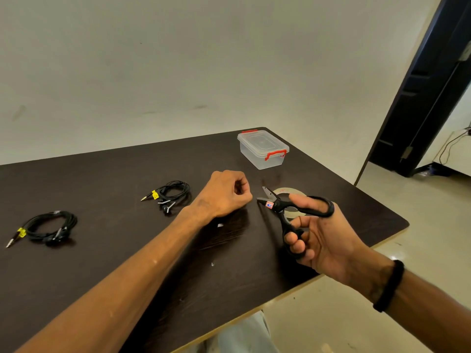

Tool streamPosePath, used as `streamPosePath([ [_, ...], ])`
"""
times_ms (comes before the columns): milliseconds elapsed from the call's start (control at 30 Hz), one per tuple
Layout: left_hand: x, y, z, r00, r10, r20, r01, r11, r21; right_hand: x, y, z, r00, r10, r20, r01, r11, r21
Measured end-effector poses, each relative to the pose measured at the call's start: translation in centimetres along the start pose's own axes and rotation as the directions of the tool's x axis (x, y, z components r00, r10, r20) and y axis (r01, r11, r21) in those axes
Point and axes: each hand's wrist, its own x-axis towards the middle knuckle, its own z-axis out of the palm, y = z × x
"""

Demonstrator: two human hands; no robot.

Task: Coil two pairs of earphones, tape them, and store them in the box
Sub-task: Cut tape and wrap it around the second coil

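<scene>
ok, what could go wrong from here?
1. The scissors in the right hand are open with blade tips close to the left hand: a nick is possible.
2. The tape roll is clear and hard to see.
3. The box looks latched, so storing needs both hands free.

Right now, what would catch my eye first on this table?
The right hand holds black scissors, blades open, above a roll of clear tape near the table's right edge. Two coiled black earphones lie to the left, and a clear lidded box with red latches stands at the far corner.
</scene>
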Motion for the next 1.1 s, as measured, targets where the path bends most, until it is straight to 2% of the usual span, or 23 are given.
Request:
streamPosePath([
  [233,-0.3,-0.2,0.1,1.0,-0.007,-0.017,0.006,1.0,-0.025,-0.2,0.5,-0.2,0.997,-0.067,0.026,0.069,0.993,-0.096],
  [333,-0.4,-0.1,0.2,0.999,-0.032,-0.041,0.031,0.999,-0.024,-0.4,0.7,-0.1,0.992,-0.126,0.015,0.126,0.965,-0.229],
  [400,-0.5,-0.1,0.0,0.991,-0.087,-0.103,0.084,0.996,-0.041,-0.7,0.5,0.3,0.987,-0.163,-0.012,0.145,0.907,-0.395],
  [467,-0.8,0.1,-0.4,0.969,-0.171,-0.176,0.156,0.983,-0.095,-1.0,0.1,0.8,0.986,-0.164,-0.041,0.108,0.798,-0.593],
  [533,-1.4,0.4,-1.1,0.946,-0.268,-0.185,0.218,0.943,-0.252,-1.0,-0.5,1.4,0.986,-0.151,-0.072,0.045,0.654,-0.755],
  [567,-1.7,0.6,-1.6,0.937,-0.314,-0.149,0.237,0.892,-0.386,-1.0,-0.8,1.8,0.984,-0.159,-0.081,0.026,0.576,-0.817],
  [633,-2.8,1.1,-2.7,0.933,-0.359,-0.038,0.254,0.728,-0.637,-0.9,-1.3,2.5,0.978,-0.192,-0.08,0.012,0.436,-0.9],
  [700,-4.1,1.2,-3.8,0.942,-0.336,0.007,0.233,0.638,-0.734,-0.9,-1.7,3.2,0.979,-0.201,-0.035,0.024,0.287,-0.958],
  [733,-4.8,1.1,-4.3,0.948,-0.32,-0.007,0.209,0.636,-0.742,-1.0,-2.1,3.3,0.978,-0.209,-0.005,0.03,0.162,-0.986],
  [800,-6.3,0.5,-5.0,0.953,-0.288,-0.093,0.144,0.701,-0.698,-1.3,-3.0,3.6,0.97,-0.238,0.052,0.022,-0.124,-0.992],
  [833,-6.9,0.1,-5.3,0.952,-0.267,-0.148,0.107,0.745,-0.658,-1.4,-3.3,3.9,0.965,-0.251,0.078,0.025,-0.207,-0.978],
  [867,-7.5,-0.1,-5.4,0.951,-0.242,-0.193,0.073,0.781,-0.62,-1.6,-3.5,4.3,0.955,-0.278,0.105,0.04,-0.232,-0.972],
  [900,-8.2,-0.6,-5.7,0.948,-0.222,-0.229,0.047,0.807,-0.589,-1.5,-3.7,4.9,0.934,-0.325,0.151,0.084,-0.211,-0.974],
  [933,-8.7,-0.9,-5.8,0.947,-0.206,-0.247,0.028,0.818,-0.574,-1.3,-3.6,5.4,0.898,-0.394,0.196,0.163,-0.116,-0.98],
  [967,-9.1,-1.0,-5.8,0.947,-0.196,-0.254,0.017,0.82,-0.572,-1.1,-3.4,5.9,0.857,-0.467,0.216,0.278,0.066,-0.958],
  [1033,-9.8,-1.5,-5.8,0.944,-0.194,-0.268,0.007,0.822,-0.57,-0.8,-2.7,7.6,0.822,-0.526,0.219,0.501,0.485,-0.717],
  [1067,-10.1,-1.7,-5.9,0.943,-0.192,-0.273,0.004,0.824,-0.567,-0.7,-2.4,8.5,0.823,-0.515,0.241,0.55,0.614,-0.566],
  [1100,-10.4,-1.9,-5.9,0.944,-0.185,-0.272,-0.001,0.825,-0.564,-0.4,-2.2,9.2,0.813,-0.516,0.27,0.579,0.67,-0.465],
])
